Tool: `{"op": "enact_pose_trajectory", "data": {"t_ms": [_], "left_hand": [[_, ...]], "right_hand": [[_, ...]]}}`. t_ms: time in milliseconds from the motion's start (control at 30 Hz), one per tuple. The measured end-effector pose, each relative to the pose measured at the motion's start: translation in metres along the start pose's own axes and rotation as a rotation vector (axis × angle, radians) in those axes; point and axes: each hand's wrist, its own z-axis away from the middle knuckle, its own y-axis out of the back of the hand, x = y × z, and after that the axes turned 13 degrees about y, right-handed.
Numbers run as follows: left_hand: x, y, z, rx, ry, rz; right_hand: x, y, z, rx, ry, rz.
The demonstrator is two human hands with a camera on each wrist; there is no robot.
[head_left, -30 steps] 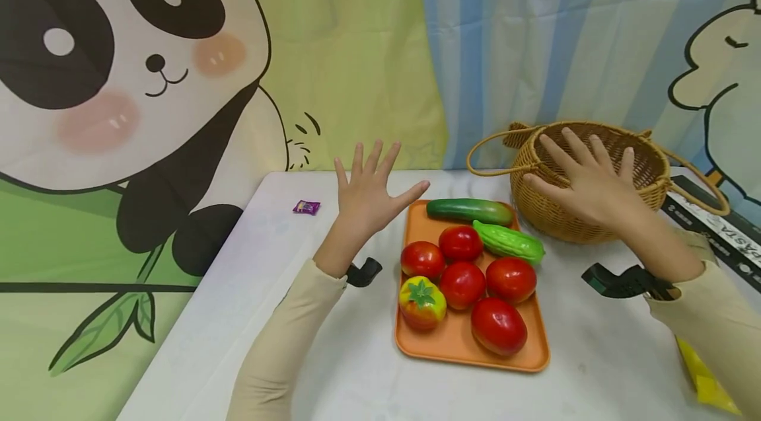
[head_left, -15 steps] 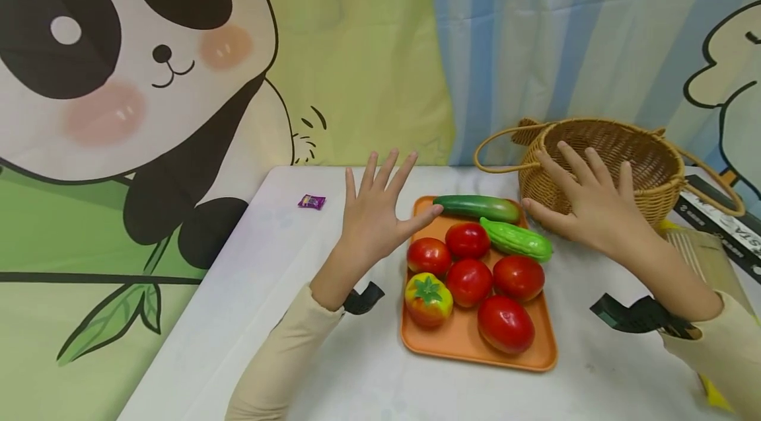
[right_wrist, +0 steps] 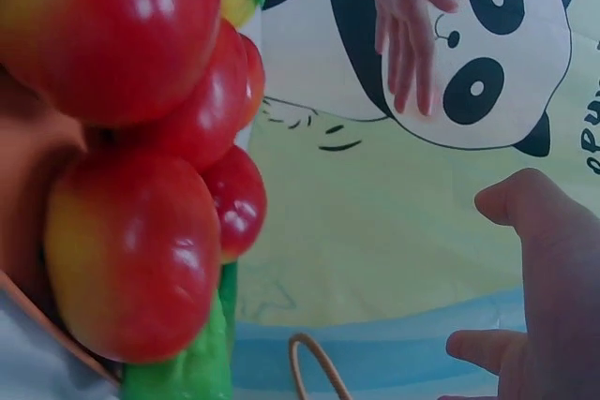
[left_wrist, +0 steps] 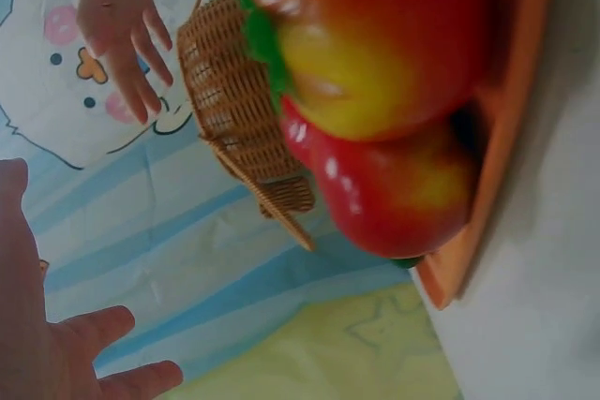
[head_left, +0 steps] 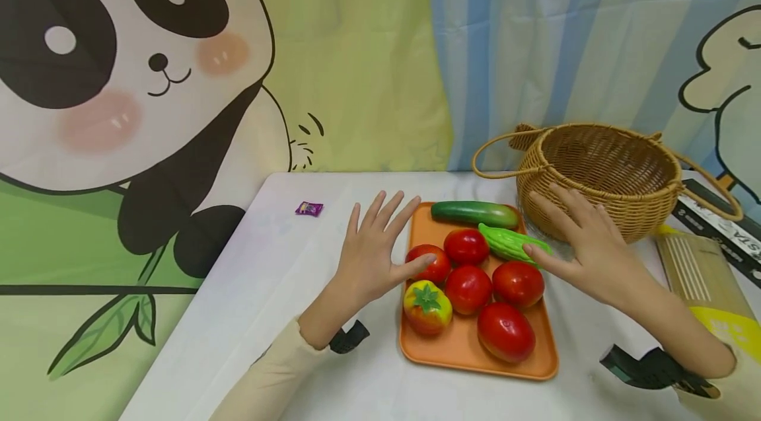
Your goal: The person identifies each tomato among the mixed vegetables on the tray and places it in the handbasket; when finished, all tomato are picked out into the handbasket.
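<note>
My left hand (head_left: pixel 371 259) hovers with spread fingers over the left edge of an orange tray (head_left: pixel 464 358), its thumb overlapping a red tomato (head_left: pixel 429 262) in the head view. My right hand (head_left: pixel 594 252), fingers also spread, is held over the tray's right side, its thumb near the green bitter melon (head_left: pixel 508 242). Neither hand holds anything. On the tray lie several red tomatoes, among them a large one (head_left: pixel 505 332) at the front, plus a yellow-red tomato with a green leafy top (head_left: pixel 427 306) and a dark green cucumber (head_left: pixel 474 213) along the back.
A wicker basket (head_left: pixel 600 176) with looped handles stands behind my right hand. Further right lie a black-and-white pasta box (head_left: pixel 722 223) and a yellow-and-clear noodle packet (head_left: pixel 707 275). A small purple wrapped sweet (head_left: pixel 309 209) lies on the white table (head_left: pixel 238 315) at left.
Both hands have come down and nearer, the left one now overlapping the tray's left edge, the right one lower in front of the basket. The things on the tray have stayed put.
</note>
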Motion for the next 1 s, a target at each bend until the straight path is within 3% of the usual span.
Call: {"op": "enact_pose_trajectory", "data": {"t_ms": [200,367,467,633,767,1000], "left_hand": [[-0.008,-0.011,0.013,-0.047,-0.011,0.051],[-0.017,-0.02,0.027,-0.146,-0.044,0.131],[-0.025,-0.026,0.032,-0.223,-0.031,0.162],[-0.043,-0.036,0.033,-0.277,0.031,0.201],[-0.054,-0.041,0.029,-0.311,0.034,0.264],[-0.063,-0.05,0.024,-0.513,0.026,0.368]], "right_hand": [[-0.004,-0.012,0.013,0.053,0.033,-0.057],[-0.004,-0.026,0.018,0.13,0.12,-0.143],[-0.005,-0.031,0.019,0.153,0.168,-0.145],[-0.002,-0.034,0.02,0.117,0.219,-0.167],[0.004,-0.04,0.024,0.078,0.263,-0.216],[0.009,-0.049,0.034,0.042,0.292,-0.18]]}}
